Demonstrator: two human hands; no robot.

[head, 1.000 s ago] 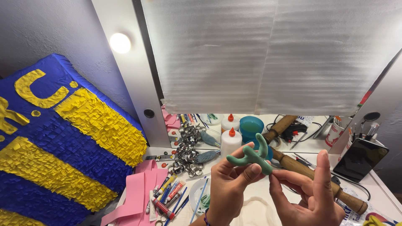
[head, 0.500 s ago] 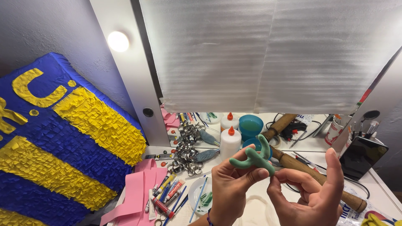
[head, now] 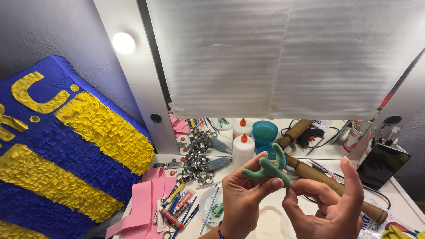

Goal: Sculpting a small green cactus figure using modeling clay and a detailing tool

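We've got the green clay cactus (head: 269,169) pinched in the left hand (head: 242,199), thumb and fingers closed on its base, held up above the tabletop (head: 409,201). Our right hand (head: 330,206) is half-curled, fingertips touching the cactus's right end, not gripping it. White glue bottle (head: 243,151) and wooden rolling pin (head: 330,183) sit just behind. Paint tubes (head: 177,206) lie lower left.

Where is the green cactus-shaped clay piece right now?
In the head view, low and centre-right: the green clay piece is pinched by the left hand, with the right hand at its lower end, before the white glue bottle.
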